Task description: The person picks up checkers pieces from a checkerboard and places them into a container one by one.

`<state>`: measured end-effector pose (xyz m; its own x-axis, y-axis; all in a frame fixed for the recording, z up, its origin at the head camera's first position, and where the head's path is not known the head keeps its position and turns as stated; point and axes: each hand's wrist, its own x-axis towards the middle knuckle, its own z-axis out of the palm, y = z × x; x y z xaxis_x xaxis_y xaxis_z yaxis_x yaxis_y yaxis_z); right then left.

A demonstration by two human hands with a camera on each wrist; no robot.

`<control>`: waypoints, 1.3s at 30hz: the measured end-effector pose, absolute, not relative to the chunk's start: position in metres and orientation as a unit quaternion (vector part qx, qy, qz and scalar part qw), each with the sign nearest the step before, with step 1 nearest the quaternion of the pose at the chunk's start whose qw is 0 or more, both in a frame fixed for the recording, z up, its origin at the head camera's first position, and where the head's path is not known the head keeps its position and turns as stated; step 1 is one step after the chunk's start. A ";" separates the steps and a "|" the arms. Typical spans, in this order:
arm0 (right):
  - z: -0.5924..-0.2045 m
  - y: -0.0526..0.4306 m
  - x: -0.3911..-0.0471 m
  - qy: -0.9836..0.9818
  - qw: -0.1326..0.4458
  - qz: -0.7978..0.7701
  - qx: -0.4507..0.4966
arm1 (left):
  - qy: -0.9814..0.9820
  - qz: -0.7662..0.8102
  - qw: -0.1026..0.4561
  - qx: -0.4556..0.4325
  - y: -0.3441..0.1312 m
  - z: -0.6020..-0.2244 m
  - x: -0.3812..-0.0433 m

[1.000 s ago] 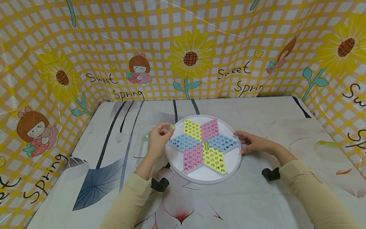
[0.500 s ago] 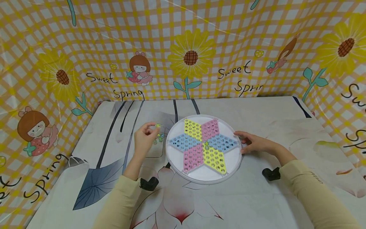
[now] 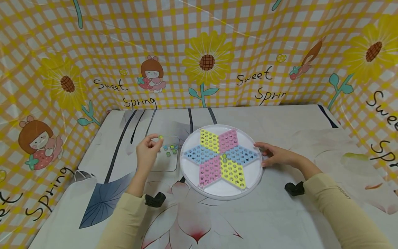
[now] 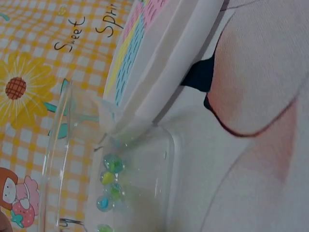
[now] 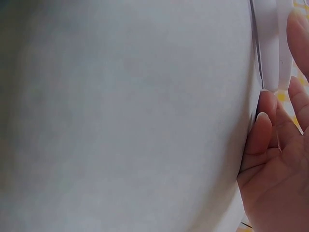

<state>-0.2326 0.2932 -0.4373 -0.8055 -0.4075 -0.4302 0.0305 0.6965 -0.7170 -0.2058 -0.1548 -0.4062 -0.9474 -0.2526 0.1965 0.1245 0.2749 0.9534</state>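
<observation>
Between thumb and fingertips my left hand [image 3: 145, 151] pinches a yellow-green marble [image 3: 161, 137] above the left side of a clear plastic box [image 3: 164, 171]. Several green, blue and yellow marbles [image 4: 114, 163] lie in that box. Right of it sits a round white Chinese checkers board [image 3: 193, 180] with a yellow, pink and blue star of holes. Two greenish marbles [image 3: 225, 159] sit near its centre, at the inner tip of the front yellow section. My right hand [image 3: 278, 156] rests at the board's right rim, fingers loosely bent, thumb apart from them.
A white cloth with flower and leaf prints [image 3: 196, 221] covers the table. Checked yellow curtains [image 3: 174, 45] stand along the back and both sides. Each wrist bears a black camera mount [image 3: 155, 200].
My left hand has moved left from the board's edge to the box, keeping the marble pinched and bringing the other marbles into sight. The right hand and board stay put.
</observation>
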 end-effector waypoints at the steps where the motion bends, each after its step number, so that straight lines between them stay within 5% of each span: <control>1: -0.437 0.293 -0.233 0.874 0.292 -0.374 -0.108 | -0.783 -0.600 0.158 0.042 -0.156 -0.407 -0.206; 39: -0.438 0.294 -0.232 0.877 0.289 -0.370 -0.105 | -0.778 -0.606 0.150 0.068 -0.170 -0.418 -0.201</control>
